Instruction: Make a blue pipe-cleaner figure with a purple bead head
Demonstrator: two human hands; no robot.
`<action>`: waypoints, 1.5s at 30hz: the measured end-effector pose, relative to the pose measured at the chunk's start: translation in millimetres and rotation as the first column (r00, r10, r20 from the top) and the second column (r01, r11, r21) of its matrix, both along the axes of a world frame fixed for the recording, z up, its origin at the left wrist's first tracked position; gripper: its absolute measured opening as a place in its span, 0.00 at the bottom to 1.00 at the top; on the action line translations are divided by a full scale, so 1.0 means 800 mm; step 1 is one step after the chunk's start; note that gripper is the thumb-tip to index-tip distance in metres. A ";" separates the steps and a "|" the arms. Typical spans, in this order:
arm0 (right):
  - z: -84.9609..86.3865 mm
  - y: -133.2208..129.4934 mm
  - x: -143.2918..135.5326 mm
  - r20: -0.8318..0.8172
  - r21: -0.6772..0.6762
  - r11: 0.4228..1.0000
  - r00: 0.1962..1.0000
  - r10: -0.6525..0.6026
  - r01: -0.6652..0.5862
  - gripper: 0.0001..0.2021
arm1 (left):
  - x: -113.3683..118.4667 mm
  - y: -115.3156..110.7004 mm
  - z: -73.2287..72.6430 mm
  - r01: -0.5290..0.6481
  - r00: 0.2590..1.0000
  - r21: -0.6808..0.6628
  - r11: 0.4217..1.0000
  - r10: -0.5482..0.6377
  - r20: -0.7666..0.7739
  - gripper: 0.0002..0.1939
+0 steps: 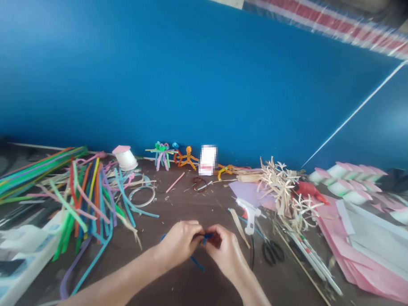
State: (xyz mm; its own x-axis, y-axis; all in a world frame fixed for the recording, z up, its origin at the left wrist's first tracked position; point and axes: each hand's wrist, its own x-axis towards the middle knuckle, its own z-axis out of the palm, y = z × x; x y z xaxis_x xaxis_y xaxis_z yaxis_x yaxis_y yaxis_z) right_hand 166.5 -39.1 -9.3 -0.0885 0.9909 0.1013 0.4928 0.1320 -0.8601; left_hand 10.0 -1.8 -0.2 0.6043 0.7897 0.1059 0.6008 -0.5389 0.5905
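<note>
Left hand: grip closed, fingertips pinching the blue pipe cleaner; hand [180, 245] above the near part of the bench [189, 202].
Right hand: hand [225, 250] facing the left; thumb and fingers closed on the same piece.
Blue pipe cleaner: one [197, 264], held between both sets of fingertips; a loose end showed below the left hand.
Card: one, white with red [207, 159], upright near the blue wall [188, 82]; print pixelated, unreadable.
Orange figure: one [188, 158], just left of the card.
Cup: one, white, pink-topped [125, 159], tilted, near the wall.
Coloured pipe cleaners: a large pile [100, 192], left side, beside the power strip [30, 270].
Glue gun: one, white [249, 214], beyond the right hand; any lettering too small to tell.
Scissors: one pair, black-handled [266, 238], near the glue gun.
Pens: several, white [323, 267], right of the scissors; markings too blurred to read.
Pink paper: sheets [348, 250], far right.
</note>
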 end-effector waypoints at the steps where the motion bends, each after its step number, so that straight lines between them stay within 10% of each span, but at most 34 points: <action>1: 0.000 0.001 0.000 0.001 -0.013 1.000 1.000 0.002 -0.002 0.05 | 0.000 0.000 -0.001 0.020 0.999 0.017 1.000 -0.020 -0.025 0.10; 20: -0.003 0.017 -0.001 -0.124 -0.106 0.992 0.989 -0.079 0.066 0.05 | -0.007 0.006 0.001 0.005 1.000 0.093 0.996 -0.008 0.030 0.08; 32: -0.015 0.028 0.000 -0.256 -0.336 0.942 0.962 -0.093 0.002 0.12 | -0.006 -0.001 -0.006 0.120 0.980 0.311 0.943 -0.063 -0.188 0.10; 38: -0.003 0.019 0.012 -0.181 -0.084 0.995 0.981 -0.063 0.048 0.10 | -0.007 0.008 0.000 -0.059 0.997 -0.093 0.994 0.064 0.052 0.08; 41: 0.013 0.008 0.020 -0.041 0.248 0.969 0.999 0.016 -0.005 0.09 | -0.011 0.013 0.009 -0.022 0.986 -0.399 0.917 0.086 0.145 0.10; 45: 0.026 0.002 0.022 0.222 0.334 0.909 0.958 0.180 -0.248 0.12 | -0.012 0.014 0.017 0.094 0.961 -0.640 0.762 0.098 0.257 0.11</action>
